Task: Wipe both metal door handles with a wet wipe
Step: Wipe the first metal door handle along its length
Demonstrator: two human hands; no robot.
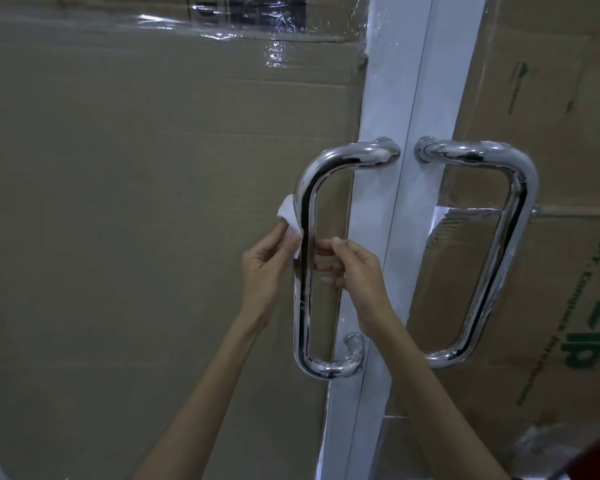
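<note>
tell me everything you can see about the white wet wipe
The white wet wipe is a small, crumpled piece of soft, cloth-like material. It sits against the outer left side of the left polished metal door handle, on the upper part of its upright bar. The left hand pinches it from the left with its fingertips. Part of the wipe seems to pass behind the bar, where the right hand has its fingers; whether that hand grips the wipe cannot be told.
</note>
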